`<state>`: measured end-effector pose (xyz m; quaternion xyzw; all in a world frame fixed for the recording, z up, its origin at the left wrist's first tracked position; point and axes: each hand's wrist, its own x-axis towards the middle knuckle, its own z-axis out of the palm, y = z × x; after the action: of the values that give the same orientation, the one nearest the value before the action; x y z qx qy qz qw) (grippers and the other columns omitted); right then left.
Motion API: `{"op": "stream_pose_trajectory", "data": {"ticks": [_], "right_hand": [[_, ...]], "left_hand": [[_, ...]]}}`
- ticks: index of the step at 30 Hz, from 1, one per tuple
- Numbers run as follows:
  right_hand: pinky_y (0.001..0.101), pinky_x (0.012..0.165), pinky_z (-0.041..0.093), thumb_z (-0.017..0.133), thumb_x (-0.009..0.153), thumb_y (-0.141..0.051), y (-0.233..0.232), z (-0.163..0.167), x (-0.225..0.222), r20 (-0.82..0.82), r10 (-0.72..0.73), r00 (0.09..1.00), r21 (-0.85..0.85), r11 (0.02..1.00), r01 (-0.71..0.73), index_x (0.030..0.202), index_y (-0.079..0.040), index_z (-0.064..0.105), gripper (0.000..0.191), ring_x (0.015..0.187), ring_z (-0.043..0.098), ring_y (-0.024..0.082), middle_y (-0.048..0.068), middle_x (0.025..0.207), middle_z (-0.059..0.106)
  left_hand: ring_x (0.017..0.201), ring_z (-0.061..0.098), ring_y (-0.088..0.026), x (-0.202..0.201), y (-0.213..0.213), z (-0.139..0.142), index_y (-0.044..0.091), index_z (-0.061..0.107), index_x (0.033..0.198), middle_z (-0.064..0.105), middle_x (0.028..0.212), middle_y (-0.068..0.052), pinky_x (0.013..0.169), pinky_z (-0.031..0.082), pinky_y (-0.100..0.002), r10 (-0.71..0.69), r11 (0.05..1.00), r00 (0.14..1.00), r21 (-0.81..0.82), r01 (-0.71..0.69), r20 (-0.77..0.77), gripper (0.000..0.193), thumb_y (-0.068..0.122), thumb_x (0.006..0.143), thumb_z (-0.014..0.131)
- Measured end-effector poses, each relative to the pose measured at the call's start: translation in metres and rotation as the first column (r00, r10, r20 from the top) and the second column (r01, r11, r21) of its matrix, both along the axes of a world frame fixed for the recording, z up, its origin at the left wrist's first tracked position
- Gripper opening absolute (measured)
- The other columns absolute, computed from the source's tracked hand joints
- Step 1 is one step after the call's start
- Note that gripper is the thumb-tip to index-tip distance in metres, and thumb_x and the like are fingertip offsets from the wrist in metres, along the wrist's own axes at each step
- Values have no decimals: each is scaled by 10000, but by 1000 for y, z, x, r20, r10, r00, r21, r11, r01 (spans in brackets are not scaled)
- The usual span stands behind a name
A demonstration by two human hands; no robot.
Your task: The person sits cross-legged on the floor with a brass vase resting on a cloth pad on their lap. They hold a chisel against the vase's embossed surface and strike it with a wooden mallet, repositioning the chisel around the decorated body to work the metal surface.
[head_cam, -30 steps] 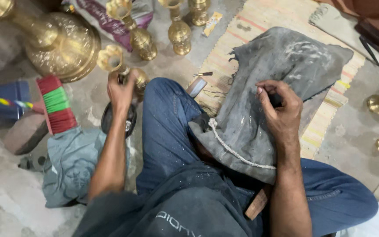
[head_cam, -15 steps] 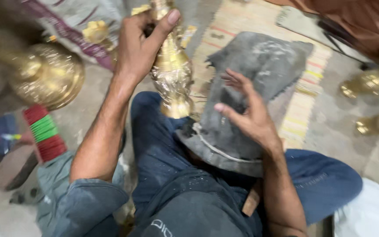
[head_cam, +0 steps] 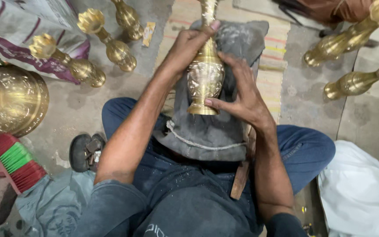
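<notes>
Your left hand still grips the brass vase by its neck. Your right hand, open a moment ago, now clasps its base over the grey cloth.

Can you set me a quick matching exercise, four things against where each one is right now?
Things:
1. brass vase
2. brush
3. grey cloth
4. white sack

Places:
A. on the floor at the far right, beside the knee
B. held between the left hand and right hand
C. draped over the lap, under the vase
D. on the floor at the far left, with red and green bristles

Pairs: 1-B, 2-D, 3-C, 4-A
</notes>
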<state>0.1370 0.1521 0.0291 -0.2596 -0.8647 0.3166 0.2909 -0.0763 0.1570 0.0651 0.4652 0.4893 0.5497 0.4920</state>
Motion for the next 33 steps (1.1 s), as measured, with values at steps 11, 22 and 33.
{"op": "stream_pose_trajectory", "data": {"ticks": [11, 22, 33], "right_hand": [[575, 1276, 239, 846, 774, -585, -6, -2, -7, 77, -7, 997, -180, 983, 21, 1573, -185, 483, 965, 1602, 244, 386, 152, 1646, 459], [589, 1240, 232, 854, 752, -560, -2, -10, -14, 125, -58, 990, -216, 973, 84, 1596, -225, 441, 998, 1599, 177, 382, 140, 1663, 376], [496, 1319, 296, 884, 807, -414, -11, -6, -13, 16, -40, 999, -138, 990, 41, 1609, -202, 464, 929, 1618, 289, 341, 136, 1667, 452]], "left_hand": [[599, 643, -199, -3, -44, -7, 47, 704, 1013, 689, 701, -73, 563, 462, -362, 471, 880, 602, 301, -367, -645, 446, 488, 950, 738], [671, 695, -229, 36, -210, -58, 81, 712, 922, 660, 874, -56, 576, 553, -376, 133, 985, 536, 172, 22, -833, 252, 312, 919, 812], [794, 692, -203, 15, -142, -32, 57, 703, 1060, 677, 961, -68, 650, 539, -368, 418, 862, 687, 499, -92, -595, 156, 200, 1011, 743]]}}
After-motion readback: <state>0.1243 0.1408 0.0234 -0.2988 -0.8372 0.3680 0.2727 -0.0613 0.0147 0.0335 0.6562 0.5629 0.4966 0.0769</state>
